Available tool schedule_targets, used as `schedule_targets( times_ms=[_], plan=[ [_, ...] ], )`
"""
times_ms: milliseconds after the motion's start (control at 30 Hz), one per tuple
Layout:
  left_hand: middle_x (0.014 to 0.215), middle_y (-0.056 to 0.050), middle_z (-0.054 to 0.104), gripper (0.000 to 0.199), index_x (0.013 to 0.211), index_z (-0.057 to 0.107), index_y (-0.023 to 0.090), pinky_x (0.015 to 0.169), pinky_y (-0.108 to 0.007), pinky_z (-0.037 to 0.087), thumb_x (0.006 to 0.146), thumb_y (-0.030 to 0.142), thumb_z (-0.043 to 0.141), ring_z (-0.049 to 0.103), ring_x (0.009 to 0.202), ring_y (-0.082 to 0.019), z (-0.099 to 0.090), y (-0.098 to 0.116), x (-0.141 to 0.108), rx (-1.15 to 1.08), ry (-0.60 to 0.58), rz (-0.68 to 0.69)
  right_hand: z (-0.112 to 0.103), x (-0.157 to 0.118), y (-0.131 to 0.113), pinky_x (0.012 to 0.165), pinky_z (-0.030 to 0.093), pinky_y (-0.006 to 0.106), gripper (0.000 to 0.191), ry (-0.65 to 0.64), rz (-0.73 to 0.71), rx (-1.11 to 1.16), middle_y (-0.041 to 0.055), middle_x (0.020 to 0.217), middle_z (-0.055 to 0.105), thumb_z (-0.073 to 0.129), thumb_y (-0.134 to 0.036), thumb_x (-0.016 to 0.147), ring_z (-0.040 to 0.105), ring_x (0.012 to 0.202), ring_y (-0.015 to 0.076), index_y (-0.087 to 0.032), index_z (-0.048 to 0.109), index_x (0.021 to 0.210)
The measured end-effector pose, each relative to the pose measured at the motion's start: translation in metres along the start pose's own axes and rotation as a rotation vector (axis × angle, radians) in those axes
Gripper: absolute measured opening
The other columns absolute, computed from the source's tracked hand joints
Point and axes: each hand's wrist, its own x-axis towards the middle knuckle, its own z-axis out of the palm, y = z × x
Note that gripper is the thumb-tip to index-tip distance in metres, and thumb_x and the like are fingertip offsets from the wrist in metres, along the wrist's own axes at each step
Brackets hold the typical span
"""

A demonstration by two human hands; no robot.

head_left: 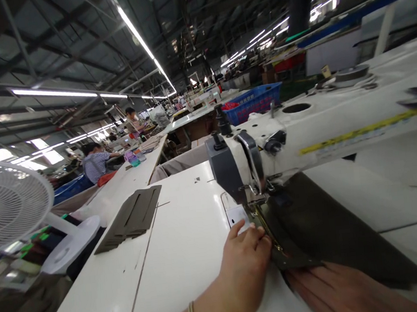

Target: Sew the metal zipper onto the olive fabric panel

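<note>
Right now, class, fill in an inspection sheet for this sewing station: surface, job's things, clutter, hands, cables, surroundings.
Surface: white table, seams between panels.
Job's things: dark fabric lies under the sewing machine at its needle end.
Clutter: stack of dark cut pieces at the table's left edge.
Hands: left hand fingertips press the fabric edge by the needle; right hand lies flat on the fabric, blurred.
Cables: nothing seen.
Surroundings: white fan at left, blue basket behind, people at far tables, strip lights overhead.
</note>
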Motion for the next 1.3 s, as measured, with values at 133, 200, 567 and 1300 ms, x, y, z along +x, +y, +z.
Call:
schedule_targets(
  times_ms=[133, 200, 567, 1300],
  plan=[
    [0.094, -0.007, 0.065, 0.014, 0.097, 0.061, 0.014, 0.096, -0.038, 0.048, 0.091, 0.012, 0.048, 0.062, 0.089, -0.018, 0.002, -0.006, 0.006, -0.051, 0.036, -0.018, 0.009, 0.000, 0.007, 0.064, 0.049, 0.027, 0.043, -0.029, -0.003, 0.003, 0.0034, 0.073, 0.067, 0.028, 0.006, 0.081, 0.060, 0.065, 0.0148, -0.016, 0.065, 0.079],
    [0.091, -0.008, 0.063, 0.013, 0.095, 0.061, 0.014, 0.085, -0.036, 0.053, 0.090, 0.013, 0.049, 0.060, 0.086, -0.020, 0.003, -0.009, 0.009, -0.077, 0.027, -0.058, 0.013, 0.002, 0.011, 0.066, 0.050, 0.027, 0.040, -0.044, -0.003, 0.012, 0.0038, 0.075, 0.068, 0.031, 0.007, 0.078, 0.061, 0.067, 0.0146, -0.016, 0.065, 0.082],
    [0.090, -0.011, 0.059, 0.016, 0.093, 0.061, 0.014, 0.072, -0.036, 0.056, 0.081, 0.009, 0.052, 0.058, 0.082, -0.023, 0.014, -0.029, 0.016, -0.081, -0.040, -0.075, 0.033, 0.014, 0.027, 0.054, 0.046, 0.030, 0.034, -0.022, -0.004, 0.110, 0.0056, 0.069, 0.062, 0.032, 0.002, 0.077, 0.056, 0.060, 0.0176, -0.014, 0.062, 0.074],
    [0.113, -0.011, 0.056, 0.032, 0.115, 0.054, 0.015, 0.110, -0.045, 0.030, 0.084, 0.017, 0.052, 0.051, 0.112, -0.024, 0.002, -0.011, 0.005, -0.106, -0.216, -0.214, 0.042, 0.001, 0.039, 0.077, 0.052, 0.038, 0.014, -0.214, 0.346, 0.268, 0.0083, 0.094, 0.062, 0.052, -0.018, 0.081, 0.060, 0.088, 0.0231, -0.020, 0.064, 0.090]
  ],
)
